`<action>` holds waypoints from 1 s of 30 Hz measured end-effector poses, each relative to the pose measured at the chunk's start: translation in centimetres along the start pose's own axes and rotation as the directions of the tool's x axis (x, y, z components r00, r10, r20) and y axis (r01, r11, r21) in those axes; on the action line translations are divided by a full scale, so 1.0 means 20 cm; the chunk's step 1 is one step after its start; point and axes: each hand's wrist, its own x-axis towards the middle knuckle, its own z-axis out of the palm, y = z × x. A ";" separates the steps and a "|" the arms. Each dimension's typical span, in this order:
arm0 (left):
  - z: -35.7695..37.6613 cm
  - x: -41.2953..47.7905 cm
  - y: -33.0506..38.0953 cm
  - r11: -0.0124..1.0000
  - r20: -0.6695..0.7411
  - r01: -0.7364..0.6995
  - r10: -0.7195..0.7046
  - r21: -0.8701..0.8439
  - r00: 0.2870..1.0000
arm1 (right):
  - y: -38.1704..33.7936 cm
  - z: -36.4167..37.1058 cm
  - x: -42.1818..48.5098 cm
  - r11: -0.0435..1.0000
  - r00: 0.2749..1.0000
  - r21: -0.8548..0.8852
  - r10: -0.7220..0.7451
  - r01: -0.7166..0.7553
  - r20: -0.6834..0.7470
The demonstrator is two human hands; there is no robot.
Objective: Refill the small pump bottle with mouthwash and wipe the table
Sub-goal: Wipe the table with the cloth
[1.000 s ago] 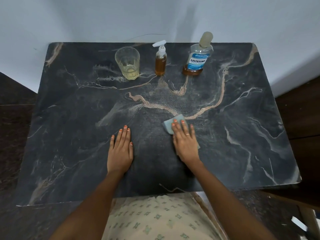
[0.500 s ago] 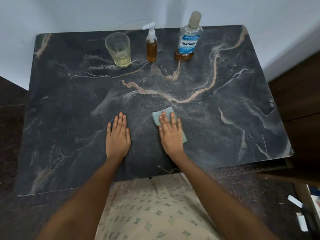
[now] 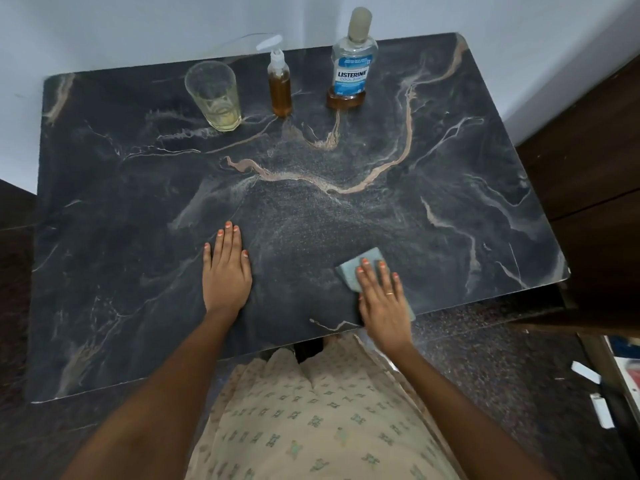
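A small pump bottle with amber liquid stands at the back of the dark marble table. To its right is the Listerine mouthwash bottle, capped, with a little amber liquid at its base. My right hand lies flat on a light blue cloth near the table's front edge, pressing it to the surface. My left hand rests flat on the table to the left, fingers together, holding nothing.
A clear glass with a little pale yellow liquid stands left of the pump bottle. A pale wall runs behind the table. Dark wooden furniture stands to the right, and small white items lie on the floor.
My right hand has slid the cloth to the right and toward the front edge. The left hand has stayed in place. The camera view has shifted.
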 end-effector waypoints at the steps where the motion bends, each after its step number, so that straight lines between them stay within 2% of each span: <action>1: 0.00 0.00 0.00 1.000 -0.003 -0.003 0.003 0.001 1.000 | 0.08 -0.01 0.00 0.997 0.998 0.041 0.059 -0.059 -0.012; 3: 0.00 0.00 0.00 1.000 -0.006 -0.006 0.006 0.000 1.000 | 0.24 -0.04 0.01 0.977 0.981 0.091 0.193 -0.194 0.028; 5: 0.00 0.00 0.00 1.000 -0.005 -0.004 0.004 -0.001 1.000 | 0.37 -0.06 0.05 0.950 0.955 0.101 0.296 -0.295 0.008; 10: -0.01 0.00 0.01 1.000 -0.001 -0.001 0.001 0.003 1.000 | 0.49 -0.13 0.33 0.880 0.882 0.082 0.471 -0.467 -0.027; 13: -0.01 0.00 0.01 1.000 0.001 0.004 -0.004 0.005 1.000 | 0.39 -0.13 0.47 0.902 0.903 0.053 0.430 -0.429 -0.009; 16: -0.01 0.00 0.01 1.000 0.004 0.006 -0.006 0.007 1.000 | 0.17 -0.08 0.53 0.964 0.965 0.052 0.263 -0.262 -0.005; 20: -0.01 0.00 0.01 1.000 0.007 0.005 -0.005 0.003 1.000 | -0.07 -0.01 0.40 0.985 0.996 0.148 0.088 -0.089 0.014; 23: -0.01 0.00 0.00 1.000 0.007 0.007 -0.007 0.003 1.000 | -0.02 0.01 0.23 0.991 1.000 0.136 0.001 -0.002 0.008; 25: -0.01 0.00 0.01 1.000 0.015 0.010 -0.010 0.006 1.000 | 0.08 0.00 0.16 0.994 0.999 0.110 0.027 -0.023 -0.033; 27: -0.02 0.00 0.01 1.000 0.021 0.010 -0.011 0.013 1.000 | 0.21 -0.03 0.17 0.988 0.992 0.115 0.111 -0.103 -0.064; 30: -0.02 0.00 0.01 1.000 0.031 0.018 -0.018 0.019 0.999 | 0.39 -0.08 0.31 0.937 0.941 0.155 0.328 -0.314 -0.078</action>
